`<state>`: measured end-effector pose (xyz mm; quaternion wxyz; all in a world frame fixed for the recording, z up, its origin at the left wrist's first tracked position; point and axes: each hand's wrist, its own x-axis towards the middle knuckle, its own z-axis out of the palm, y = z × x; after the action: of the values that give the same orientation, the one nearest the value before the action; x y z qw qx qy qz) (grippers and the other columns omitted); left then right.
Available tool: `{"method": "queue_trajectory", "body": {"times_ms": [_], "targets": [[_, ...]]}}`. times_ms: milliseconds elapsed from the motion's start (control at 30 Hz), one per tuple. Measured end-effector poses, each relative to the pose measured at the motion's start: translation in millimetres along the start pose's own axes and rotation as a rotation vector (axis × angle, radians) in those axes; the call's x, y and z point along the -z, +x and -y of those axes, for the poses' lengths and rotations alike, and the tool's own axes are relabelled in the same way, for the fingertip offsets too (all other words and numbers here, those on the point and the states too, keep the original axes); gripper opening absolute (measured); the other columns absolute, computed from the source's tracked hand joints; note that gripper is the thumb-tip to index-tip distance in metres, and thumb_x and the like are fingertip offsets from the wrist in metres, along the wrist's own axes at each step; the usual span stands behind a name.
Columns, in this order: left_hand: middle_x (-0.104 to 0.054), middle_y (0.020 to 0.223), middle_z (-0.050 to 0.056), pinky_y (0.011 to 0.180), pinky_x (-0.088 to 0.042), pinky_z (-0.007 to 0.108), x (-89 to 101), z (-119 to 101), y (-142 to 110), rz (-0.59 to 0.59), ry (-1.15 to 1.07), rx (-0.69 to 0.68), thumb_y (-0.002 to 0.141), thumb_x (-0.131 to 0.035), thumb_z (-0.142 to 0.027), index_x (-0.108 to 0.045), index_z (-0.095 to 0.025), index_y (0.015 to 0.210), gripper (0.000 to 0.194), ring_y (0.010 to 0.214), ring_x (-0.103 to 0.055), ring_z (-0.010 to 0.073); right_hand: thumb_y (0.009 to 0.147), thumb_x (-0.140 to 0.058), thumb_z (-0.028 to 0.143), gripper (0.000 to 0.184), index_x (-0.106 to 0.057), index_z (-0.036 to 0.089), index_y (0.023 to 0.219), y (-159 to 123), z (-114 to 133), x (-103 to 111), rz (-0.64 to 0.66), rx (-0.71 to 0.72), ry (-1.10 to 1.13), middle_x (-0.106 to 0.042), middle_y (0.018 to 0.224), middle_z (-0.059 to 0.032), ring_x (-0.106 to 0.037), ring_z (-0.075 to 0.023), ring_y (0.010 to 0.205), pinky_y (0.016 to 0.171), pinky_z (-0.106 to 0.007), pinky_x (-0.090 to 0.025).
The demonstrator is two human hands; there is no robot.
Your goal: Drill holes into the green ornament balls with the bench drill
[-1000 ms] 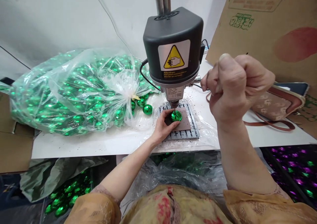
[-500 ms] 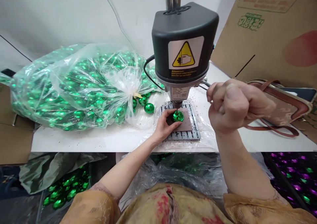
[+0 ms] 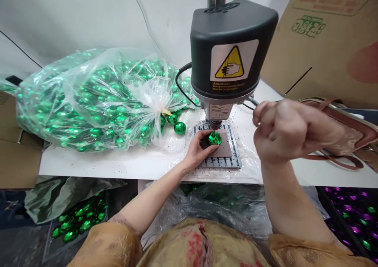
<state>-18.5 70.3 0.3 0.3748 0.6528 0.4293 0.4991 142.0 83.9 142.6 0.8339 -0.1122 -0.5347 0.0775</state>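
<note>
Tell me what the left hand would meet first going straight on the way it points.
Most likely the green ball: the left hand has its thumb and finger around it, though exact depth is hard to judge.

I get bright, even light across the white surface point(image 3: 112, 162), glints on the plastic bag point(image 3: 88, 97), dimness beneath, and softly blurred right fingers point(image 3: 264, 115).

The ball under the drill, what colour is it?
Shiny green ball, seen in the head view.
</note>
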Motion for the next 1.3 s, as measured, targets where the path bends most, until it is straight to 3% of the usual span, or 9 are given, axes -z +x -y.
{"method": "queue_trajectory", "body": {"times_ms": [133, 333, 567, 667, 733, 800, 933, 1067, 1300], "targets": [[-0.069, 0.118, 0.011, 0.099, -0.053, 0.040, -0.5, 0, 0, -0.006, -0.020, -0.003, 0.079, -0.081, -0.042, -0.060, -0.019, 0.121, 0.053, 0.111, -0.067, 0.0244, 0.081, -0.061, 0.016, 0.042, -0.034, 0.022, 0.049, 32, 6, -19, -0.094, -0.174, -0.074, -0.033, 0.040, 0.0077, -0.027, -0.0063, 0.034, 0.037, -0.028, -0.023], [-0.067, 0.108, 0.007, 0.087, -0.052, 0.034, 7.2, -19, -24, -0.108, 0.165, -0.122, 0.082, -0.077, -0.038, -0.060, -0.021, 0.112, 0.038, 0.100, -0.065, 0.0206, 0.082, -0.060, 0.017, 0.039, -0.038, 0.023, 0.051, 56, 5, -26, -0.002, -0.303, -0.038, -0.033, 0.041, 0.0082, -0.029, -0.0067, 0.034, 0.036, -0.030, -0.021], [-0.065, 0.093, 0.007, 0.069, -0.047, 0.035, 48.3, -51, -105, 0.668, 0.891, -0.628, 0.086, -0.072, -0.041, -0.065, -0.020, 0.102, 0.027, 0.080, -0.060, 0.0214, 0.086, -0.059, 0.020, 0.039, -0.038, 0.022, 0.053, 53, 4, -22, 0.019, -0.279, -0.049, -0.033, 0.043, 0.0078, -0.032, -0.0058, 0.035, 0.038, -0.028, -0.020], [-0.067, 0.100, 0.008, 0.070, -0.049, 0.034, 64.5, -50, -116, 0.792, 0.975, -0.675, 0.088, -0.069, -0.050, -0.065, -0.021, 0.106, 0.035, 0.082, -0.062, 0.0213, 0.087, -0.059, 0.019, 0.039, -0.038, 0.022, 0.054, 52, 4, -24, 0.002, -0.259, -0.031, -0.032, 0.044, 0.0075, -0.032, -0.0065, 0.035, 0.038, -0.029, -0.019], [-0.068, 0.101, 0.007, 0.072, -0.051, 0.033, 73.3, -45, -104, 0.645, 0.922, -0.696, 0.095, -0.061, -0.045, -0.064, -0.021, 0.111, 0.029, 0.081, -0.063, 0.0200, 0.087, -0.059, 0.018, 0.040, -0.037, 0.023, 0.054, 51, 4, -25, -0.007, -0.248, -0.014, -0.030, 0.044, 0.0078, -0.031, -0.0064, 0.035, 0.036, -0.029, -0.019], [-0.069, 0.099, 0.007, 0.076, -0.052, 0.032, 81.6, -36, -77, 0.332, 0.913, -0.608, 0.100, -0.052, -0.027, -0.063, -0.021, 0.110, 0.016, 0.085, -0.064, 0.0195, 0.087, -0.058, 0.017, 0.040, -0.036, 0.022, 0.054, 51, 4, -25, -0.002, -0.251, -0.019, -0.029, 0.044, 0.0080, -0.031, -0.0055, 0.035, 0.035, -0.027, -0.020], [-0.068, 0.111, 0.014, 0.088, -0.052, 0.040, 97.9, -8, -3, -0.132, 0.928, -0.115, 0.099, -0.050, -0.024, -0.061, -0.016, 0.124, 0.028, 0.101, -0.065, 0.0266, 0.087, -0.057, 0.020, 0.039, -0.036, 0.022, 0.054, 51, 4, -24, 0.009, -0.274, -0.034, -0.031, 0.044, 0.0080, -0.033, -0.0049, 0.036, 0.036, -0.026, -0.023], [-0.069, 0.109, 0.013, 0.086, -0.052, 0.038, 105.4, 15, 43, -0.073, 0.722, 0.181, 0.091, -0.065, -0.032, -0.065, -0.015, 0.124, 0.037, 0.091, -0.066, 0.0239, 0.087, -0.058, 0.022, 0.039, -0.036, 0.022, 0.055, 51, 4, -23, -0.004, -0.271, -0.044, -0.033, 0.044, 0.0085, -0.033, -0.0052, 0.035, 0.036, -0.027, -0.022], [-0.072, 0.095, 0.005, 0.077, -0.054, 0.031, 77.0, -2, 34, -0.118, -0.091, 0.212, 0.080, -0.076, -0.050, -0.065, -0.018, 0.123, 0.054, 0.082, -0.067, 0.0167, 0.084, -0.062, 0.021, 0.040, -0.036, 0.023, 0.052, 50, -2, -24, -0.039, -0.237, 0.014, -0.037, 0.040, 0.0085, -0.031, -0.0060, 0.032, 0.035, -0.029, -0.018]]}}
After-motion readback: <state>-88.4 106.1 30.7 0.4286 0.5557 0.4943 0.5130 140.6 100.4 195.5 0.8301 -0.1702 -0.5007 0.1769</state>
